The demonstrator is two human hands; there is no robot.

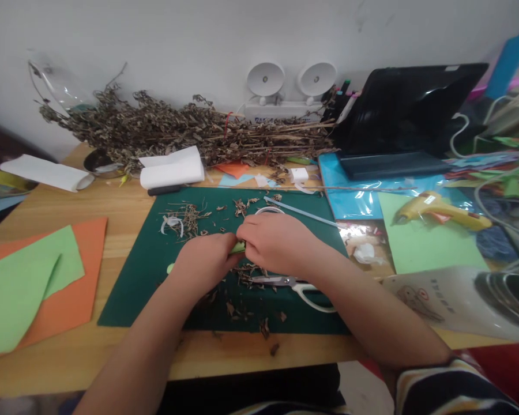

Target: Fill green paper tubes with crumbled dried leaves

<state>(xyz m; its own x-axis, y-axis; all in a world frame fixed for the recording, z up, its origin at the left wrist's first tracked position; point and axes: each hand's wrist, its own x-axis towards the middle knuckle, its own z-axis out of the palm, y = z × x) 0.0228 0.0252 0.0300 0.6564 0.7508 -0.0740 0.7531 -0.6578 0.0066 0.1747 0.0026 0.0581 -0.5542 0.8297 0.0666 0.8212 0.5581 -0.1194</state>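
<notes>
My left hand (205, 260) and my right hand (274, 242) meet over the dark green cutting mat (134, 276). Both are closed on a thin light green stick-like piece (239, 248); its far end pokes out left of my left wrist. Dried leaf bits (246, 274) lie scattered on the mat under my hands. White-handled scissors (300, 285) lie just below my right wrist, touching nothing I hold.
A big bundle of dried branches (190, 129) lies along the wall. Green and orange paper sheets (30, 276) are at left, a white paper roll (173, 170) behind the mat, a yellow glue gun (441, 210), a black laptop (406, 115) and a metal cup (506, 291) at right.
</notes>
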